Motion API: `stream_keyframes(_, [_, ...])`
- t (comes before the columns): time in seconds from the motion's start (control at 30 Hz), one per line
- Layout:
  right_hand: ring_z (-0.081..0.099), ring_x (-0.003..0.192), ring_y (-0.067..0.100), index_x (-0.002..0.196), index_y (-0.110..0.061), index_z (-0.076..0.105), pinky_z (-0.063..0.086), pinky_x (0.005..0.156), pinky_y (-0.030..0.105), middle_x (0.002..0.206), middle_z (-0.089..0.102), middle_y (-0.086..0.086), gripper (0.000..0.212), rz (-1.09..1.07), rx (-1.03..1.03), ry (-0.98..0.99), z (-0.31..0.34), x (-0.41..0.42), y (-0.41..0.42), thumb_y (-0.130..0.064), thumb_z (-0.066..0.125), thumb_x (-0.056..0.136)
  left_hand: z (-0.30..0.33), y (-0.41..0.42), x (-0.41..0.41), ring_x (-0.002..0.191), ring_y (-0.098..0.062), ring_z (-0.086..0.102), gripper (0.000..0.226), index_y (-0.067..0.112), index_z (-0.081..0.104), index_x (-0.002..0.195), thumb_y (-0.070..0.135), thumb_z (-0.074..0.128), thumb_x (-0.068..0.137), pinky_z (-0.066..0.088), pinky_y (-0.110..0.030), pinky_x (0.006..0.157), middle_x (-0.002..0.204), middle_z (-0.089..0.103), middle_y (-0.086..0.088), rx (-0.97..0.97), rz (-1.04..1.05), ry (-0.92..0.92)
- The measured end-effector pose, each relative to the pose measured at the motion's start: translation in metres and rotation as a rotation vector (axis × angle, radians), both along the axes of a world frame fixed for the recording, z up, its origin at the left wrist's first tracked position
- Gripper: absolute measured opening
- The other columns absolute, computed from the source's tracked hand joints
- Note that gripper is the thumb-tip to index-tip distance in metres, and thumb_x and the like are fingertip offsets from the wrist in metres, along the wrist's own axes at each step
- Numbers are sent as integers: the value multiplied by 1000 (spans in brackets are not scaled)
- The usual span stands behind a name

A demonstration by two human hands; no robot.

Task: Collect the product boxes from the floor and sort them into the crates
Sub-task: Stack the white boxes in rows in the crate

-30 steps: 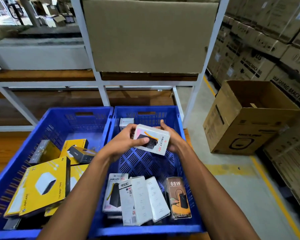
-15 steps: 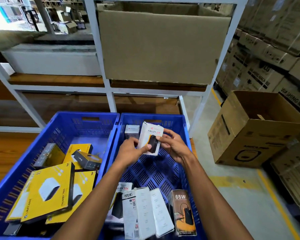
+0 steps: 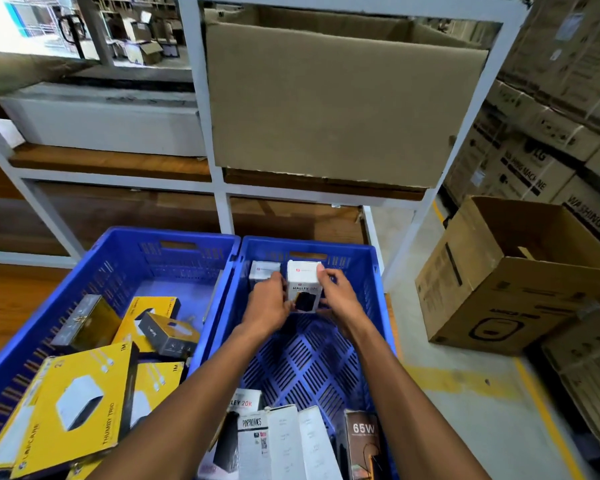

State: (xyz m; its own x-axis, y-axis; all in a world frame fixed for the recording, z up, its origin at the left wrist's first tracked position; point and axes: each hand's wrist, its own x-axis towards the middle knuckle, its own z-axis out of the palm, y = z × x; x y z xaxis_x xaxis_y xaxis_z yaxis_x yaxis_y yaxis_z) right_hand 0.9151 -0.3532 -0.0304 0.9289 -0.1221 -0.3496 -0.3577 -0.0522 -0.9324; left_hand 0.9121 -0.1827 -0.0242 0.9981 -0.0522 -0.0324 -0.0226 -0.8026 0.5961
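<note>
Both hands hold a white Halley 20K box (image 3: 303,286) upright near the far wall of the right blue crate (image 3: 371,292). My left hand (image 3: 269,304) grips its left side and my right hand (image 3: 336,296) its right side. A second white box (image 3: 262,271) stands just left of it against the far wall. At the near end of this crate lie another Halley 20K box (image 3: 245,403), white boxes (image 3: 284,441) and a brown 65W box (image 3: 362,441). The left blue crate (image 3: 125,258) holds yellow Lapcare boxes (image 3: 70,407) and dark boxes (image 3: 168,334).
A white metal rack (image 3: 222,206) with wooden shelves stands right behind the crates, holding a big cardboard carton (image 3: 336,98). An open cardboard carton (image 3: 513,271) sits on the concrete floor at the right, with stacked washing-machine cartons (image 3: 534,161) behind it and yellow floor lines (image 3: 465,379).
The white box went from tilted above the crate's middle to upright at the far wall, beside the other white box. Both hands travelled forward with it.
</note>
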Motion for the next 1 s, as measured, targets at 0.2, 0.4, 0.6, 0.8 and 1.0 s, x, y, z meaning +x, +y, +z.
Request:
stream_keyframes(0.2, [67, 106, 24, 119, -26, 57, 55, 93, 40, 115, 68, 0, 31, 6, -302, -79, 5, 19, 12, -52, 58, 101, -9, 8, 12, 107, -26, 70, 67, 27, 36, 138, 17, 78, 87, 60, -46, 91, 118, 71, -5, -151, -59, 12])
stream_keyframes(0.4, [64, 118, 26, 131, -22, 57, 51, 103, 42, 127, 69, 3, 38, -7, -366, -90, -12, 32, 19, -48, 53, 104, -17, 9, 18, 121, -30, 62, 77, 34, 33, 142, 16, 79, 83, 56, -51, 98, 133, 58, -4, -136, -40, -76])
stream_keyframes(0.6, [66, 108, 22, 125, -20, 60, 52, 95, 38, 117, 70, 0, 33, 20, -348, -105, -32, 35, 18, -45, 58, 104, -21, 4, 24, 118, -31, 59, 64, 26, 41, 141, 10, 74, 89, 55, -47, 96, 134, 49, -6, -52, -39, -98])
stream_keyframes(0.8, [64, 111, 22, 127, -25, 51, 51, 93, 36, 120, 66, 0, 27, 55, -279, -59, -50, 33, 18, -38, 58, 105, -29, 5, 26, 112, -27, 59, 55, 12, 56, 148, 4, 65, 95, 49, -34, 103, 127, 49, -6, -28, -63, -84])
stream_keyframes(1.0, [62, 122, 25, 148, -27, 45, 51, 100, 38, 135, 64, 1, 45, 134, -325, 22, -69, 37, 18, -36, 57, 105, -29, 5, 22, 118, -27, 60, 55, 10, 55, 151, 2, 60, 96, 50, -34, 105, 129, 60, -10, 6, -113, -97])
